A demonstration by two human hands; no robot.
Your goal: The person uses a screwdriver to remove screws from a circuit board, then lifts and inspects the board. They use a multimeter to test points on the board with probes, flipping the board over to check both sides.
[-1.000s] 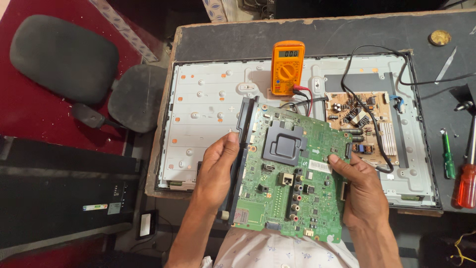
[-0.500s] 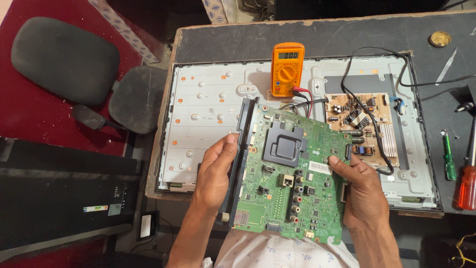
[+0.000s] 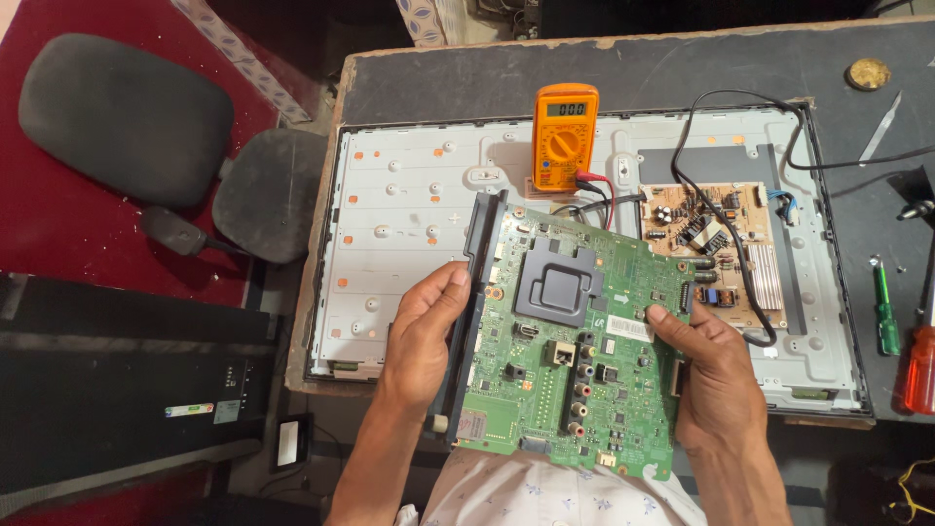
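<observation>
I see both hands, left hand and right hand, gripping the green circuit board by its side edges, lifted flat above the open television back, face up for viewing.

We see a dark workbench carrying a big metal panel chassis at centre. Brass disc at 1 o'clock, metal blade beside it; green screwdriver and red screwdriver at 3.
</observation>
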